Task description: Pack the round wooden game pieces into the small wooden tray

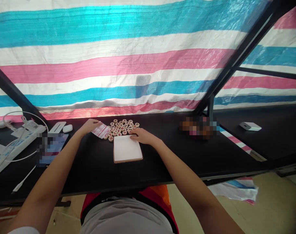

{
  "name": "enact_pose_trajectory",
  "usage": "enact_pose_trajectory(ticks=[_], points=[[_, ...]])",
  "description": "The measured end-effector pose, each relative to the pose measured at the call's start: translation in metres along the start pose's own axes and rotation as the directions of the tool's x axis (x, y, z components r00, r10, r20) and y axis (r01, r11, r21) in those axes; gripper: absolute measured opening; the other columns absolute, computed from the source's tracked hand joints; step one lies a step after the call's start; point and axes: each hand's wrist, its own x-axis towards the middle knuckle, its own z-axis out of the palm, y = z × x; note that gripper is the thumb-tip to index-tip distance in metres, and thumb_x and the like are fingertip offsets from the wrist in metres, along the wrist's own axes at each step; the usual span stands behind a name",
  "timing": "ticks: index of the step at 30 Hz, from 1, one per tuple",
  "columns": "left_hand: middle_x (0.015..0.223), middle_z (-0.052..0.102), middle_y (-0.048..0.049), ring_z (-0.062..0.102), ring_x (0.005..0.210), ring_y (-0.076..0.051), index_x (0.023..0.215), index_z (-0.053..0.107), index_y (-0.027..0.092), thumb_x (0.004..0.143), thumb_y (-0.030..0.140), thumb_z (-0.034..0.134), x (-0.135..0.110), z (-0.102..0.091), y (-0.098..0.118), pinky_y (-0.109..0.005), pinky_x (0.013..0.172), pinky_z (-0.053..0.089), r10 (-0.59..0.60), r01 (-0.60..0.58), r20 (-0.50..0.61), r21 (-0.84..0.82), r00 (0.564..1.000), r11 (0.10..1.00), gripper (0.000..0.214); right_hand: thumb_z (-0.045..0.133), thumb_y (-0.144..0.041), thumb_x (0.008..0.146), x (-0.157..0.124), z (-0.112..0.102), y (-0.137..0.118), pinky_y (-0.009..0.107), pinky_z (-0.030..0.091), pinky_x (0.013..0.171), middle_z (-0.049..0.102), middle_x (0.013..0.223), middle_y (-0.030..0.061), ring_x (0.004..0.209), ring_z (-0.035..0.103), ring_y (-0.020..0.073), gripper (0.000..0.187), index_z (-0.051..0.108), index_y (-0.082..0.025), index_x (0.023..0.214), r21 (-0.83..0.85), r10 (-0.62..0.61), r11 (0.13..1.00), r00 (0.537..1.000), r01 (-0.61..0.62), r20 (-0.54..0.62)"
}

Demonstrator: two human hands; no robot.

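My left hand pinches a folded paper sheet, white with red lines, at the left side of a cluster of xiangqi pieces. The pieces are round and pale, with red or dark characters, and lie close together on the black table. In front of them is a flat, square white box with a brown edge. My right hand grips its far right corner, the thumb on its white top and the fingers over the far edge, close against the nearest pieces.
A white power strip with plugs and cables, a phone and a small white case lie on the left. A blurred-out object is on the right. Black slanted frame bars and a striped sheet stand behind the table.
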Motion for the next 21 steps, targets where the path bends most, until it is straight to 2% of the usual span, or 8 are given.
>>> enact_pose_trajectory(ticks=[2,4,8,11,21], points=[[0.062,0.062,-0.0001,0.051,0.055,-0.013,0.074,0.069,0.014,0.063,0.045,0.07,-0.003,-0.003,0.001,-0.021,0.048,0.036,0.014,-0.014,-0.024,-0.004,1.0,1.0,0.033,0.05,-0.026,0.086,0.0,0.0,0.0,0.028,0.039,0.079,0.064,0.096,0.0081,0.091,0.055,0.0207,0.021,0.066,-0.016,0.095,-0.005,-0.001,1.0,1.0,0.001,0.002],[0.065,0.063,-0.0005,0.054,0.057,-0.013,0.076,0.067,0.014,0.063,0.045,0.07,-0.009,-0.01,0.0,-0.021,0.05,0.04,-0.022,0.021,-0.017,-0.075,1.0,0.997,0.034,0.05,-0.026,0.086,0.0,0.0,-0.001,0.028,0.038,0.079,0.064,0.097,0.0079,0.092,0.055,0.0206,0.021,0.066,-0.016,0.096,-0.01,-0.002,1.0,1.0,0.002,0.005],[0.07,0.064,-0.0014,0.06,0.063,-0.015,0.078,0.063,0.015,0.057,0.038,0.075,-0.023,-0.021,-0.004,-0.024,0.055,0.049,-0.185,0.204,0.097,-0.259,0.978,0.944,0.033,0.05,-0.026,0.086,-0.001,0.0,0.0,0.028,0.038,0.078,0.064,0.097,0.0078,0.091,0.055,0.0205,0.021,0.065,-0.016,0.095,-0.011,-0.001,1.0,1.0,0.001,-0.001],[0.073,0.066,-0.0022,0.062,0.065,-0.016,0.079,0.063,0.015,0.057,0.03,0.077,-0.028,-0.021,-0.006,-0.025,0.059,0.052,-0.246,0.28,0.142,-0.322,0.959,0.904,0.03,0.05,-0.026,0.086,-0.001,0.0,0.0,0.028,0.039,0.077,0.064,0.095,0.0077,0.089,0.055,0.0202,0.02,0.066,-0.016,0.094,-0.008,-0.015,1.0,1.0,0.015,-0.001],[0.072,0.066,-0.004,0.065,0.067,-0.017,0.075,0.059,0.015,0.066,0.029,0.071,-0.022,0.002,-0.008,-0.027,0.061,0.053,-0.167,0.199,0.113,-0.408,0.979,0.891,0.021,0.05,-0.027,0.086,0.0,0.001,0.001,0.028,0.039,0.079,0.064,0.097,0.0074,0.093,0.056,0.0205,0.021,0.065,-0.017,0.097,-0.015,-0.009,1.0,1.0,0.009,0.005]])
